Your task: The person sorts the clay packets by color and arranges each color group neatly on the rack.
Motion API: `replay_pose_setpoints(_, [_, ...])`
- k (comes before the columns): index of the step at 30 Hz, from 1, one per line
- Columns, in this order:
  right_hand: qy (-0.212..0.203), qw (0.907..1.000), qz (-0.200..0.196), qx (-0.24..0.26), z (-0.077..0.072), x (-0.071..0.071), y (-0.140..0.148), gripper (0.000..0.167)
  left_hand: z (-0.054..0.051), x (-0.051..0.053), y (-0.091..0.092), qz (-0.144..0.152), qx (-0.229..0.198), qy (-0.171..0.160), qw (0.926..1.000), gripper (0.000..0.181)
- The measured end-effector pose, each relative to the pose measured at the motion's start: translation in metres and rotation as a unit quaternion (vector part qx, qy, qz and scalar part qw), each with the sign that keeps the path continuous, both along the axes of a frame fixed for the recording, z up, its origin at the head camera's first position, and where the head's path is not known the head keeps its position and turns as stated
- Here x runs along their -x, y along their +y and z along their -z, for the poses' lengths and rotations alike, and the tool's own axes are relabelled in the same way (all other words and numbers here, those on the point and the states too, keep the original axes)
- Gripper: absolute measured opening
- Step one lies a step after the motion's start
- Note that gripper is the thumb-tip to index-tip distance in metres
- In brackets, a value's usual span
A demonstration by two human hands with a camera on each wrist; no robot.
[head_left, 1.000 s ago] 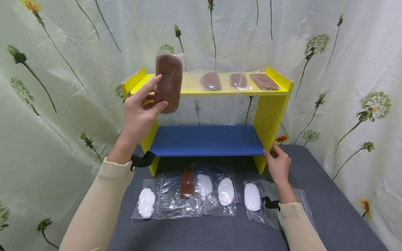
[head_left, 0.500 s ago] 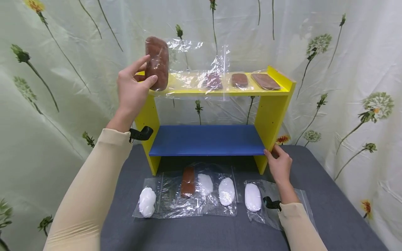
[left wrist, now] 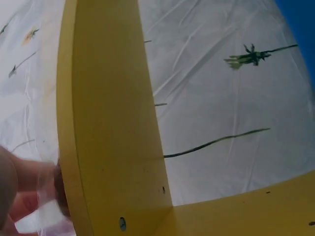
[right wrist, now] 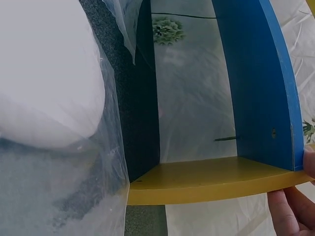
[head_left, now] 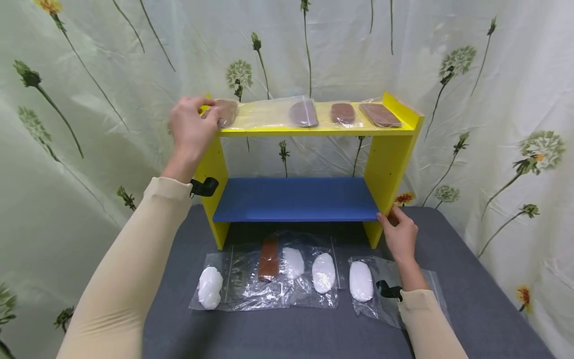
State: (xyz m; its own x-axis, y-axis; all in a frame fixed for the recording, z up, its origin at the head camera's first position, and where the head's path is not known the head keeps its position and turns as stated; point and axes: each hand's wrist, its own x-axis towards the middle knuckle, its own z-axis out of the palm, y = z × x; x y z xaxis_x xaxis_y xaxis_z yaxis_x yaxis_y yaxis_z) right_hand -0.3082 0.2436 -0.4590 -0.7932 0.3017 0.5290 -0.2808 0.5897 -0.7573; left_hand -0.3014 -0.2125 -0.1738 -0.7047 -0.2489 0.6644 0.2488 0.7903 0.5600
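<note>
At the left end of the yellow top shelf (head_left: 278, 132), my left hand (head_left: 190, 127) pinches a flat brown clay-like slab (head_left: 227, 112) in a clear zip bag. The slab lies low on the shelf, its left part covered by my fingers. Along the same shelf lie three more bagged brown slabs, the middle one being a small rounded slab (head_left: 343, 113). My right hand (head_left: 400, 234) holds the right yellow side panel (head_left: 389, 169) by its front edge, level with the blue shelf (head_left: 296, 199). In the right wrist view, thumb and fingers (right wrist: 283, 214) are on either side of that panel.
On the dark grey table (head_left: 251, 334), in front of the unit, lie clear bags with several white lumps, among them a white oval (head_left: 360, 281), and a reddish-brown bar (head_left: 268, 259). My right forearm passes over one bag. A flowered curtain (head_left: 506, 124) hangs behind.
My left hand has carried the bagged brown slab left and tipped it from upright down onto the top shelf's left end. My right hand keeps its hold on the side panel.
</note>
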Motion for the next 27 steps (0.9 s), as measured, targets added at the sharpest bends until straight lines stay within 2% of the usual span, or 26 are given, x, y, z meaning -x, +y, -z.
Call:
replay_pose_setpoints(6, [-0.007,1.0,-0.006,-0.003,0.002,0.001,0.0,0.04,0.014,-0.004,-0.001,0.04,0.081,0.036,0.9953,0.027])
replay_pose_setpoints(9, [-0.002,1.0,-0.006,-0.002,0.002,0.001,0.0,0.04,0.018,-0.006,-0.001,0.05,0.107,0.046,0.9919,0.025])
replay_pose_setpoints(17, [-0.006,1.0,-0.001,0.002,0.004,0.0,0.0,0.04,0.016,-0.006,-0.002,0.053,0.121,0.017,0.9911,0.028])
replay_pose_setpoints(20, [-0.006,1.0,-0.002,0.003,0.003,0.0,0.0,0.04,0.018,-0.007,-0.003,0.055,0.117,0.021,0.9913,0.027])
replay_pose_setpoints(22, [-0.004,1.0,-0.003,0.003,0.002,0.0,0.0,0.039,0.019,-0.01,-0.003,0.054,0.118,0.03,0.9911,0.027])
replay_pose_setpoints(27, [-0.003,1.0,-0.002,0.002,0.002,0.001,0.001,0.039,0.026,-0.023,0.0,0.052,0.128,0.088,0.9865,0.027])
